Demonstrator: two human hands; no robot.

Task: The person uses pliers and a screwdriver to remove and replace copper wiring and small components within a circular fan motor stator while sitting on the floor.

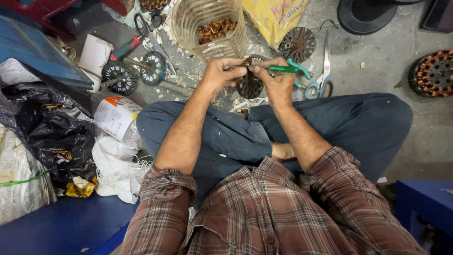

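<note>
Cluttered floor crowds both hands: left hand [221,73] grips stator core [249,85]; right hand [277,81] seemingly pinches green screwdriver [282,69].

A yellow printed bag [275,19] lies ahead; a white orange-labelled bottle [117,118] lies left.

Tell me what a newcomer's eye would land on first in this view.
At the centre, the left hand steadies a dark round slotted metal core while the right hand works a green-handled tool against it, above crossed legs in dark blue trousers. Behind the hands stands a clear ribbed plastic container holding copper wire scraps. At the far right, a round copper-wound stator lies on the grey concrete floor.
</note>
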